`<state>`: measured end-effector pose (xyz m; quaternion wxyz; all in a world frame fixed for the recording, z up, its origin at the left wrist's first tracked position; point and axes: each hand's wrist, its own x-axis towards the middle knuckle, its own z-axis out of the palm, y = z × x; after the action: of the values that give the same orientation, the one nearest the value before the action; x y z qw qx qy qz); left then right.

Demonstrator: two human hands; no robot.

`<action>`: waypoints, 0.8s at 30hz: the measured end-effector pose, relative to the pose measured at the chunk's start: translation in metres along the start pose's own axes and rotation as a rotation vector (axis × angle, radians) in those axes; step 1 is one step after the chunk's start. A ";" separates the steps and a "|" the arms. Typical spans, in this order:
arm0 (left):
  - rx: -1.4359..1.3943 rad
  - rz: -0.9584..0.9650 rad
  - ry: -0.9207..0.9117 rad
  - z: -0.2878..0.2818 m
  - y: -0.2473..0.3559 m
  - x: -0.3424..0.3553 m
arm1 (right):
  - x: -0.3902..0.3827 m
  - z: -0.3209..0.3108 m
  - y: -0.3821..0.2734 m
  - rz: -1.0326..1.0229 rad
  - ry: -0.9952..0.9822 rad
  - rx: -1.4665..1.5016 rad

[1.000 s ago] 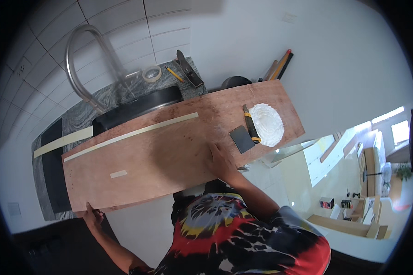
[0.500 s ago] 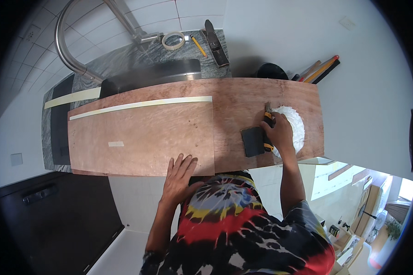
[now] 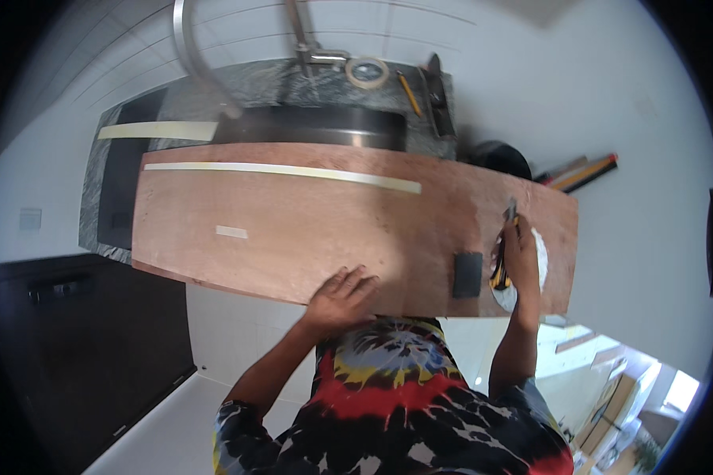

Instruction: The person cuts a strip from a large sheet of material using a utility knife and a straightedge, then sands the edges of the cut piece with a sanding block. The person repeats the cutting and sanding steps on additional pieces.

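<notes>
My right hand is closed around a black and yellow utility knife, its grey tip pointing to the far side. It is over a round white thing, partly hidden by the hand. Left of the knife lies a dark rectangular pad, perhaps a sanding block. My left hand rests flat, fingers spread, near the front edge of a thin wood sheet that lies on a reddish wooden board. Along the sheet's far edge runs a pale strip; a short piece of tape sits mid-sheet.
Behind the board are a dark sink, a faucet, a tape roll, a yellow pencil and a hand plane. Long tools rise from a black container. Another pale strip lies far left.
My right hand has lifted the knife off the dark pad's side, moving it rightward over the white thing. My left hand stays flat on the sheet. The whole view has shifted.
</notes>
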<state>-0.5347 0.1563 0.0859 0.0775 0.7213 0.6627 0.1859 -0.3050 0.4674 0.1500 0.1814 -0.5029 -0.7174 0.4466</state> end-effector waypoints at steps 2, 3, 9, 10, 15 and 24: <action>-0.064 -0.008 -0.029 -0.008 0.001 0.006 | 0.001 0.025 -0.026 0.064 -0.274 0.065; -0.127 -0.036 -0.044 -0.015 0.001 0.010 | 0.002 0.050 -0.038 0.075 -0.342 0.056; -0.021 -0.335 0.333 -0.067 -0.090 -0.003 | 0.031 0.189 -0.132 -0.344 -0.733 -0.197; -0.009 -0.481 0.456 -0.079 -0.123 -0.009 | 0.034 0.213 -0.161 -0.362 -0.803 -0.211; 0.227 -1.281 0.526 -0.130 -0.241 -0.045 | 0.071 0.362 -0.239 -0.941 -0.783 -0.087; 0.358 -1.577 0.519 -0.108 -0.303 -0.056 | 0.107 0.592 -0.346 -0.942 -0.897 -0.339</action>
<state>-0.8588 0.1196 0.0668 -0.0854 -0.0156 0.9878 0.1292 -0.9645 0.2580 0.0973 -0.0399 0.0767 -0.9263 0.3666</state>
